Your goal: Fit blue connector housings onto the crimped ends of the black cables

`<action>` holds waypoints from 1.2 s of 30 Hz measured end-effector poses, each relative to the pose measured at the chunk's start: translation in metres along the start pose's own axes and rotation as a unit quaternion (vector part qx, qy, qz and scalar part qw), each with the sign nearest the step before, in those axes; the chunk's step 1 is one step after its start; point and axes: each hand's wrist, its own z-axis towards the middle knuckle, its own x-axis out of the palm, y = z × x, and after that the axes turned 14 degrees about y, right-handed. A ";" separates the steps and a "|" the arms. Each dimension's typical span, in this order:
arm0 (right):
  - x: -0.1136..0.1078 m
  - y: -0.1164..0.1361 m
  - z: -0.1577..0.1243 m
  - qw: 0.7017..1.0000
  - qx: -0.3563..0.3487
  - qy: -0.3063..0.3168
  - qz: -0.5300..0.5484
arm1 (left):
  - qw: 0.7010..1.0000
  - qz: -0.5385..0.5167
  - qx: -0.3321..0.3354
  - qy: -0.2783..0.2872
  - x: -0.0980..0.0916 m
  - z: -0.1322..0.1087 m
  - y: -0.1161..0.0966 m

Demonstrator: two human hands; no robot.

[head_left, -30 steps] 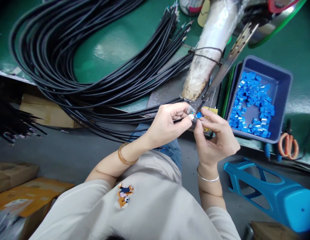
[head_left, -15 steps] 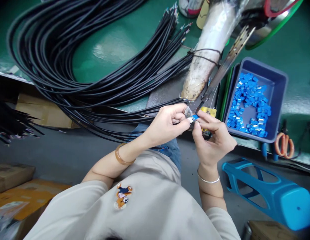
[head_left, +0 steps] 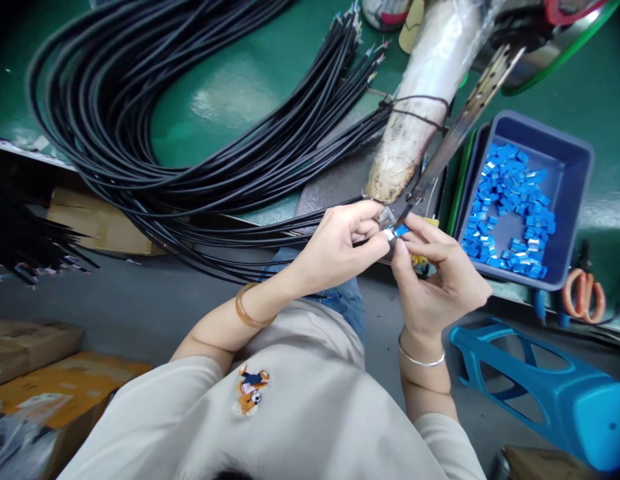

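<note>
My left fingers pinch small white piece; right fingers pinch blue connector; label on orange carton unreadable.

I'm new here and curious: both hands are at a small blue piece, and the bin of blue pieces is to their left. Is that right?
Wrong side: the head view shows the bin of blue pieces to the right, not the left. The left hand and right hand are indeed at a small blue piece.
</note>
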 end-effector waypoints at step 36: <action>-0.023 0.007 -0.017 0.989 0.022 0.121 -0.080 | 0.942 0.274 0.195 -0.011 0.004 -0.029 0.021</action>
